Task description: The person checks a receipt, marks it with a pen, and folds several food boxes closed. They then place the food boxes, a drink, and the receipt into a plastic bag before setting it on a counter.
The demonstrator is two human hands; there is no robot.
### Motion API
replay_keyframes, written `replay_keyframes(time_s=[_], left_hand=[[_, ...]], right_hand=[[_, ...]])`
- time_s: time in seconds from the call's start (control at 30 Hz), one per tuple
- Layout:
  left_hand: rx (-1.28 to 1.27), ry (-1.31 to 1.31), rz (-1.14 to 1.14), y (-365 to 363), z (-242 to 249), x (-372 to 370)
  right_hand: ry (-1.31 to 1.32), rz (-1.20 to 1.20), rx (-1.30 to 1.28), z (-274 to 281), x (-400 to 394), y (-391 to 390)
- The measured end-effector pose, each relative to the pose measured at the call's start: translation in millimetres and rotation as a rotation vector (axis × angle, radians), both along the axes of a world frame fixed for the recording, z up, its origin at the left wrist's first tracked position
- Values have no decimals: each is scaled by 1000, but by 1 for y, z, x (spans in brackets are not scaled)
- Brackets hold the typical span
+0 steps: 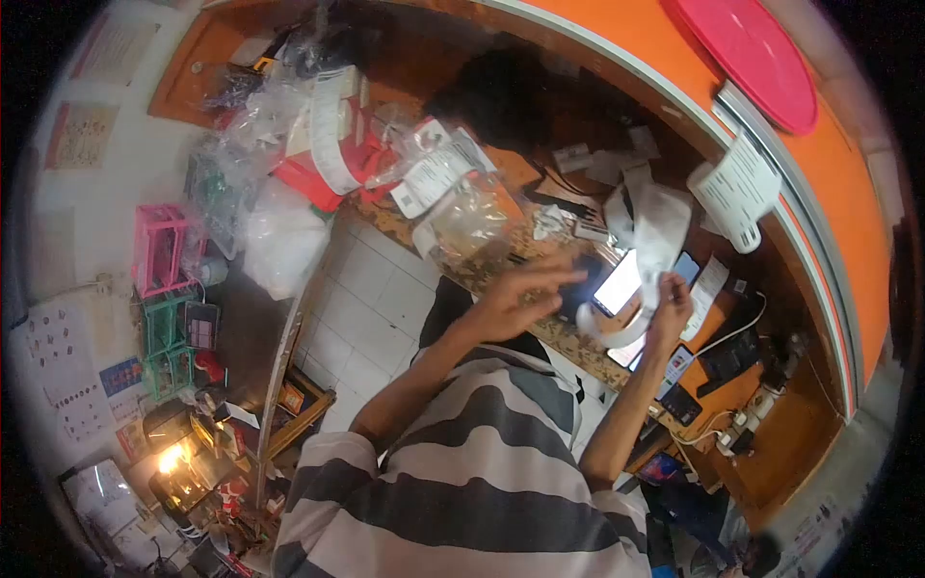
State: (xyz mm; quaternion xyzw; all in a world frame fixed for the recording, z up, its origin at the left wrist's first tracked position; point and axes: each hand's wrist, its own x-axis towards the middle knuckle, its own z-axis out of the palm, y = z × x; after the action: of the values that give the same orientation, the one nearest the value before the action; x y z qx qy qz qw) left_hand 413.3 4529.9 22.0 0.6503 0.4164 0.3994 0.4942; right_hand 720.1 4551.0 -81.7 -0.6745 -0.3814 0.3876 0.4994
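A long white strip (pixel 663 229) is over the worktop (pixel 467 277), its long axis running from the far side toward the person, its near end curling left beside a bright-screened phone (pixel 617 285). The right hand's (pixel 672 306) grip is clamped on the strip; the left hand's (pixel 515 301) fingers are spread apart. Leftward on the worktop lies a clear plastic bag (pixel 472 220), contents unclear; farther left is a pink basket (pixel 145 246).

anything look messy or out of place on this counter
Mostly clutter: crumpled clear plastic lies loose beside printed papers near the counter's edge, and a long white strip from the right hand loops untidily by a lit phone. No spill or breakage is evident.
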Motion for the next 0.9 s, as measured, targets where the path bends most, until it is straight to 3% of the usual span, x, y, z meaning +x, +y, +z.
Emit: replay_keyframes(time_s=[0.1, 0.17, 0.23, 0.3, 0.37, 0.43, 0.5, 0.57, 0.6, 0.63, 0.7, 0.73, 0.9], left_hand=[[-170, -130, -117, -15, 5, -31], [-421, -113, -113, -19, 9, -67], [-449, -80, -109, -14, 5, -112], [-495, -50, -123, -4, 0, -160], [-391, 39, 63, 15, -8, -204], [-312, 141, 77, 40, -21, -247], [-230, 252, 90, 67, -32, -280], [-89, 532, 78, 96, -39, -299], [-276, 427, 84, 110, -37, -297], [-280, 429, 45, 125, -41, -296], [98, 530, -168, 159, -54, -291], [138, 591, -250, 170, -63, -288], [94, 680, -408, 195, -86, -272]], right_hand=[[27, -200, 145, -34, 12, 59], [2, -256, 171, -66, 28, 91], [130, -299, 341, -84, 30, 115], [44, -259, 355, -80, 12, 127], [-243, -266, 316, -95, 2, 140], [-182, -319, 145, -135, 2, 132], [-295, -371, 84, -125, -34, 119], [-521, -543, -53, -61, -115, 109], [-582, -544, -76, -46, -139, 95], [-643, -545, -97, -35, -158, 80], [-474, -554, -77, -20, -199, 51], [-421, -567, -238, -21, -211, 34], [-245, -638, -257, -10, -274, -23]])
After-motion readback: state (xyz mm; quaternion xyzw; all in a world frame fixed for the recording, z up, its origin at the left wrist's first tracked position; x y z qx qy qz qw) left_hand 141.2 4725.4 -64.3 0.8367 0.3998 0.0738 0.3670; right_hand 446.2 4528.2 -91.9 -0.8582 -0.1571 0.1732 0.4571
